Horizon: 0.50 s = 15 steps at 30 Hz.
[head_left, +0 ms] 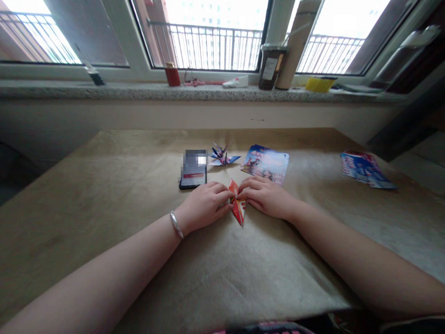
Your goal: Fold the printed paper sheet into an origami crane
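A red, orange and white piece of folded paper (238, 211), a narrow diamond with pointed ends, lies on the table between my two hands. My left hand (207, 204), with a silver bangle at the wrist, has its fingertips closed on the paper's left edge. From the other side my right hand (266, 195) pinches the paper near its middle. The fingers cover part of the paper's centre. Just beyond my hands rests a folded blue and pink paper crane (224, 155). A phone (193, 169) lies left of the crane.
A stack of blue and pink printed sheets (266, 162) lies behind my right hand, and more printed cards (365, 169) lie far right. Along the window sill (132, 91) stand a red container (172, 74), a dark lidded jar (270, 69) and a yellow item (320, 84).
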### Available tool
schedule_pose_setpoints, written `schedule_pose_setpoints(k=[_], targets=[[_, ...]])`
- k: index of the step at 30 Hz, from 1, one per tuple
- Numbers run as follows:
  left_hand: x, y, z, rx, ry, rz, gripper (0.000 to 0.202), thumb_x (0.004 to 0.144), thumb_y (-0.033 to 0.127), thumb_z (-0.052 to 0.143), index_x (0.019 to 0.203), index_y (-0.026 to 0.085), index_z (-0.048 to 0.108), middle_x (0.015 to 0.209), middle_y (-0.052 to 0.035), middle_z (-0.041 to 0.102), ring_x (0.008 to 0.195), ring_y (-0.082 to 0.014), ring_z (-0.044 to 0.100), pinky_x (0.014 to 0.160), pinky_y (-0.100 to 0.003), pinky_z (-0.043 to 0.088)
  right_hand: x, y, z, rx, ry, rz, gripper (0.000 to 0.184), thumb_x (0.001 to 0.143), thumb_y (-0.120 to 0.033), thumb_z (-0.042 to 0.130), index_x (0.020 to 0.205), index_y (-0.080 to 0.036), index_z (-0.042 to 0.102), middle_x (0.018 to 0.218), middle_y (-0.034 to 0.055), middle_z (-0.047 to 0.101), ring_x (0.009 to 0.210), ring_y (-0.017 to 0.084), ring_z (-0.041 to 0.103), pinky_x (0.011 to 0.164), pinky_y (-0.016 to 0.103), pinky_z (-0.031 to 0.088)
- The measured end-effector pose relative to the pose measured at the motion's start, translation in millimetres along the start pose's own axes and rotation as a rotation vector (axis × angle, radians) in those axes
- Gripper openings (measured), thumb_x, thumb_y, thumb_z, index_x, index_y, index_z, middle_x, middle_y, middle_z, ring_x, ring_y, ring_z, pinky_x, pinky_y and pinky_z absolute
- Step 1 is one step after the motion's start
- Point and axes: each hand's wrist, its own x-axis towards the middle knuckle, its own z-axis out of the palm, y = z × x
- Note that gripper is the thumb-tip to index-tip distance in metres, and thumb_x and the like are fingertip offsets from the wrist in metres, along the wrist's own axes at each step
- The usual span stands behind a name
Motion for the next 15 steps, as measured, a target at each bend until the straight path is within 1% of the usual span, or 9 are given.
schedule_pose_setpoints(k=[4,7,10,13,15], targets=[[-0.1,-0.8,1.8,-0.064,0.017,-0.040,0.025,0.092,0.032,0.050,0.108,0.016,0.058,0.106,-0.0082,0.063,0.099,-0.0199,0.058,0.087,-0.035,0.048,1.1,-3.4,0.5,0.054,-0.001,0.015,0.016,0.091,-0.023,0.049,0.099,-0.020,0.063,0.118,0.0079,0.062,0.123,0.021,0.048,0.102,0.041,0.042],[0.0,0.1,0.9,-0.075,0.000,-0.049,0.024,0.092,0.034,0.049,0.104,0.015,0.059,0.104,-0.0080,0.064,0.099,-0.0200,0.059,0.088,-0.035,0.048,1.3,-5.6,0.7,0.066,-0.016,0.041,0.015,0.089,-0.023,0.054,0.101,-0.019,0.062,0.120,0.0091,0.062,0.126,0.022,0.047,0.104,0.042,0.041],[0.5,2.4,-2.4,-0.066,-0.018,-0.030,0.029,0.094,0.038,0.046,0.106,0.016,0.060,0.106,-0.0086,0.064,0.101,-0.0204,0.058,0.090,-0.035,0.048,1.3,-6.4,0.6,0.027,-0.033,0.064,0.017,0.087,-0.023,0.055,0.102,-0.019,0.062,0.118,0.0089,0.064,0.121,0.023,0.052,0.105,0.044,0.039],[1.3,5.1,-5.5,-0.034,-0.008,-0.008,0.031,0.094,0.039,0.045,0.107,0.016,0.061,0.108,-0.0087,0.064,0.099,-0.0203,0.059,0.086,-0.034,0.049,1.6,-6.2,0.3,-0.046,-0.028,0.080,0.018,0.087,-0.029,0.056,0.102,-0.020,0.063,0.113,0.0083,0.066,0.111,0.023,0.058,0.106,0.048,0.035],[1.5,6.1,-5.9,-0.007,0.015,0.001,0.030,0.093,0.039,0.046,0.104,0.016,0.062,0.105,-0.0086,0.065,0.096,-0.0199,0.060,0.084,-0.033,0.049,2.1,-6.3,0.1,-0.094,-0.023,0.081,0.019,0.087,-0.033,0.056,0.100,-0.021,0.063,0.107,0.0073,0.067,0.102,0.021,0.061,0.106,0.048,0.034]])
